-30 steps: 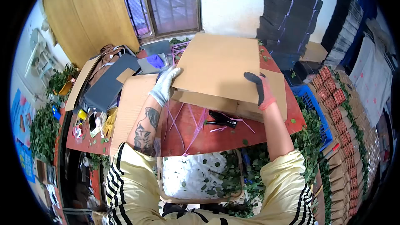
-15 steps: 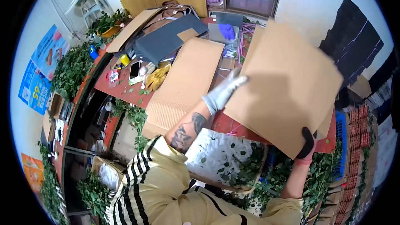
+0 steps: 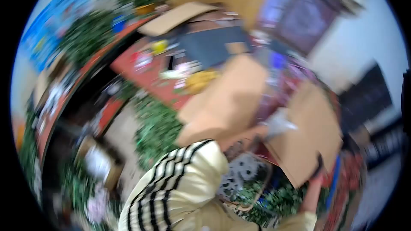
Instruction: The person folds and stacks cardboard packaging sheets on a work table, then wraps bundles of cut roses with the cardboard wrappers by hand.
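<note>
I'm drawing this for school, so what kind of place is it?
Probably a workroom, maybe for packing plants: there are green leaves in heaps, a red table with things spread over it, and large brown cardboard.

No text, brand, number or sign can be read: everything is smeared by blur. The blue poster (image 3: 51,23) on the wall at the upper left carries pale streaks and a yellowish patch (lettering or picture, I cannot tell which). On the bench (image 3: 154,87), the red-and-white wrapper (image 3: 142,60) gives only smudged colour. At the lower right, the reddish stack (image 3: 353,173) is too blurred to tell print from pattern.
</note>
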Available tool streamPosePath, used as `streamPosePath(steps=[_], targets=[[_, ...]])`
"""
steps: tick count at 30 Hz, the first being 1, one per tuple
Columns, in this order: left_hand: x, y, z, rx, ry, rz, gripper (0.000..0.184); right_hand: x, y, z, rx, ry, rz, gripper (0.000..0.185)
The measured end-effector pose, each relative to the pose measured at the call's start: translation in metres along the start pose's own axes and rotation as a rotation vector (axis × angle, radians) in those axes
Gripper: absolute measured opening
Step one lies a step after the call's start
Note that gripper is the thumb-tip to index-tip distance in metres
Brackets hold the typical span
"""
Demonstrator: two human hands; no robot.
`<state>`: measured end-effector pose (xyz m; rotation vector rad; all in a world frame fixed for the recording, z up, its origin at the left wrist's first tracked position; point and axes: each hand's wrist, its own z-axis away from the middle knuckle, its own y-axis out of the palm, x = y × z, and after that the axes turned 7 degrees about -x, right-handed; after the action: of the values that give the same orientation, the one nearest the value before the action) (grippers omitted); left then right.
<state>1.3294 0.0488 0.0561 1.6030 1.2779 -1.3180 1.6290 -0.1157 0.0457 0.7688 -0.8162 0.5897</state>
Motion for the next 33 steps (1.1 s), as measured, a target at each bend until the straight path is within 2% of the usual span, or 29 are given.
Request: streamPosePath(steps=[1,2,3,4,5,7,8,9,10,11,12,13,14,16,18,19,20,22,23,24,25,27,28,29,31,32,33], targets=[[0.015,-0.010,0.009,-0.086,-0.029,0.140,0.066,-0.002,-0.008,0.006,0.079,0.052,-0.101,0.058],[-0.069,-0.023,0.044,0.027,-0.111,0.060,0.066,-0.013,-0.019,0.013,0.147,0.140,-0.180,0.059],[-0.078,-0.030,0.065,-0.001,-0.116,0.120,0.070,-0.023,-0.023,0.012,0.162,0.162,-0.173,0.059],[-0.088,-0.036,0.073,0.078,-0.178,0.187,0.076,-0.036,-0.025,0.023,0.171,0.118,-0.139,0.059],[-0.063,-0.048,0.115,-0.024,0.025,-0.001,0.087,-0.061,-0.018,0.015,0.189,0.152,-0.099,0.059],[-0.087,-0.075,0.143,0.119,-0.353,0.025,0.103,-0.105,-0.017,0.007,0.226,0.163,-0.030,0.060],[-0.052,-0.094,0.198,-0.006,-0.103,0.121,0.103,-0.126,-0.009,0.001,0.277,0.195,-0.004,0.061],[-0.058,-0.104,0.228,-0.068,-0.235,0.257,0.110,-0.143,-0.009,-0.001,0.312,0.205,0.018,0.063],[-0.062,-0.107,0.234,-0.067,-0.316,-0.054,0.111,-0.158,-0.011,-0.005,0.345,0.199,0.033,0.064],[-0.049,-0.118,0.287,-0.304,-0.378,0.205,0.112,-0.174,-0.008,-0.010,0.398,0.193,0.059,0.066],[-0.053,-0.124,0.314,-0.442,-0.390,0.288,0.110,-0.187,-0.009,-0.008,0.447,0.160,0.089,0.067],[-0.036,-0.125,0.321,-0.450,-0.407,0.106,0.107,-0.202,-0.015,-0.016,0.502,0.111,0.119,0.069],[-0.067,-0.130,0.344,-0.603,-0.385,0.287,0.106,-0.216,-0.019,-0.018,0.581,0.004,0.175,0.071],[-0.070,-0.134,0.364,-0.639,-0.387,0.244,0.104,-0.238,-0.029,-0.033,0.747,-0.250,0.320,0.076],[-0.077,-0.148,0.367,-0.674,-0.365,0.202,0.102,-0.249,-0.017,-0.037,0.837,-0.412,0.482,0.072],[-0.087,-0.158,0.359,-0.640,-0.412,0.084,0.099,-0.251,-0.006,-0.035,0.875,-0.499,0.554,0.071],[-0.092,-0.180,0.361,-0.611,-0.439,0.010,0.096,-0.240,0.015,-0.018,0.760,-0.009,0.256,0.062],[-0.061,-0.183,0.369,-0.658,-0.454,0.054,0.087,-0.225,0.082,0.052,0.691,0.439,0.147,0.041],[-0.051,-0.222,0.386,-0.678,-0.446,0.130,0.084,-0.230,0.107,0.078,0.692,0.399,0.190,0.041],[-0.027,-0.257,0.406,-0.667,-0.544,0.187,0.082,-0.254,0.123,0.086,0.627,0.395,0.273,0.038],[-0.019,-0.274,0.427,-0.773,-0.528,0.011,0.086,-0.309,0.165,0.086,0.638,0.432,0.332,0.034],[-0.013,-0.326,0.480,-0.806,-0.555,-0.120,0.092,-0.334,0.219,0.155,0.477,0.452,0.366,0.039],[-0.014,-0.360,0.518,-0.868,-0.519,-0.106,0.093,-0.330,0.294,0.234,0.863,0.609,0.403,0.048],[-0.006,-0.395,0.540,-0.901,-0.452,-0.083,0.095,-0.380,0.330,0.235,1.042,0.566,0.456,0.053],[0.002,-0.448,0.600,-0.987,-0.455,0.206,0.094,-0.435,0.399,0.243,0.915,0.641,0.922,0.082],[0.016,-0.417,0.604,-1.050,-0.449,0.183,0.094,-0.447,0.389,0.230,0.942,0.632,0.895,0.078],[0.030,-0.398,0.586,-1.116,-0.533,0.190,0.094,-0.465,0.402,0.228,0.999,0.635,0.825,0.075]])
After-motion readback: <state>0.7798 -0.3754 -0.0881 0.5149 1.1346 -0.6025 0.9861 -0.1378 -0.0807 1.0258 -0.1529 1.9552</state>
